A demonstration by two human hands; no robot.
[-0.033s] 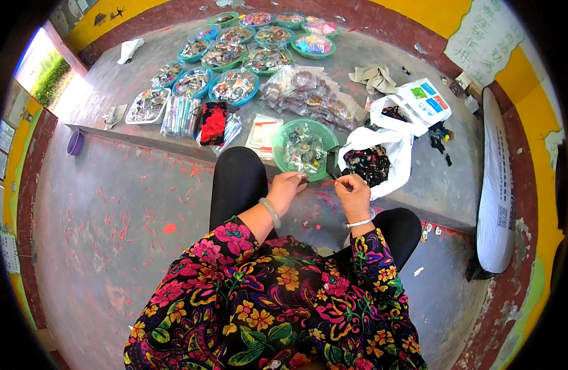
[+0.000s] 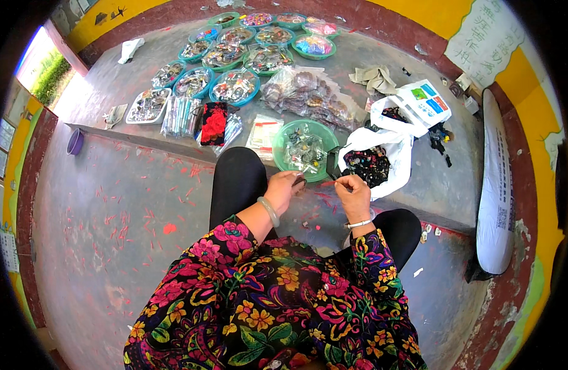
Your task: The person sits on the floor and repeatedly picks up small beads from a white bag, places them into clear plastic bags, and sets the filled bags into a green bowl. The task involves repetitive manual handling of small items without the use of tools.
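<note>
My left hand is closed in front of a green plastic basin, a small dark brown piece showing at its fingertips; its kind is too small to tell. To its right, my right hand pinches a thin black strip by the basin's right rim. Small clear packets with dark and shiny contents lie inside the basin. Right behind my right hand, an open white plastic bag holds a tangle of small black items with coloured specks.
Several basins of packaged small goods cover the raised concrete ledge farther back. Nearer lie a heap of clear bags, a red-and-black floral pouch and white packets. A purple bucket stands on the floor at left.
My left hand has turned and shifted slightly, and more of the dark brown piece shows at its fingertips. The right hand stays by the basin with the black strip.
</note>
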